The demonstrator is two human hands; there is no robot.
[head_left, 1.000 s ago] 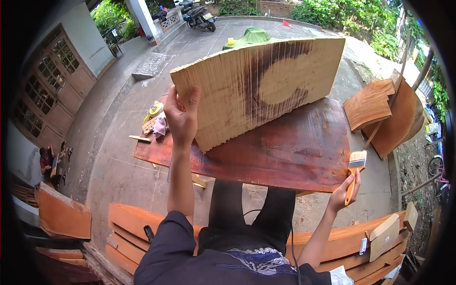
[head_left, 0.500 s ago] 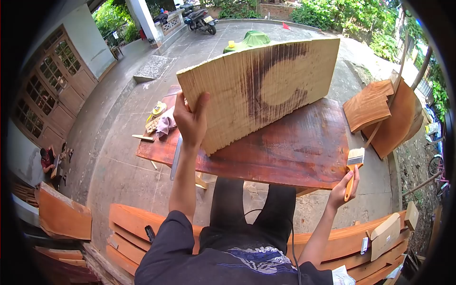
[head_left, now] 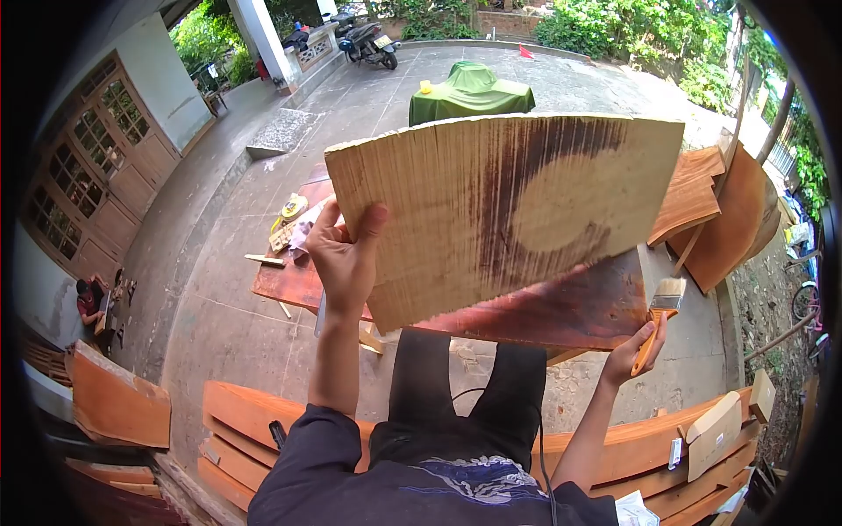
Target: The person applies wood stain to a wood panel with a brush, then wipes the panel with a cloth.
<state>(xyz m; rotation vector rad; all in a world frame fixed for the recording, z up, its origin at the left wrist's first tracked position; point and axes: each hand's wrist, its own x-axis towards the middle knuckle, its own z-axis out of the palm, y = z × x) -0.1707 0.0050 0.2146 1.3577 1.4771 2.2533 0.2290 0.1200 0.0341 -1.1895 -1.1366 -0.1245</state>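
My left hand [head_left: 344, 254] grips the left edge of a pale wooden board [head_left: 430, 210], thumb on the near face. The board is tilted above a reddish-brown wooden table [head_left: 561, 311], and its face bears a dark stain around a pale round patch. My right hand [head_left: 633, 352] is closed round the orange handle of a paintbrush [head_left: 665, 307], bristles up, beside the table's right front corner. The board hides much of the tabletop. A yellow tape measure [head_left: 294, 207] and a cloth [head_left: 300, 237] lie at the table's left end.
Slatted orange wood [head_left: 254, 421] lies around my body. Large wooden slabs [head_left: 732, 215] lean at the right. Beyond the table stands a green-covered object [head_left: 474, 92]. A motorbike [head_left: 367, 44] is parked farther back. Another person [head_left: 90, 302] sits at the far left.
The board has moved nearer and down to the right, covering more of the table and uncovering the green-covered object. The brush in my right hand has tilted and shifted slightly.
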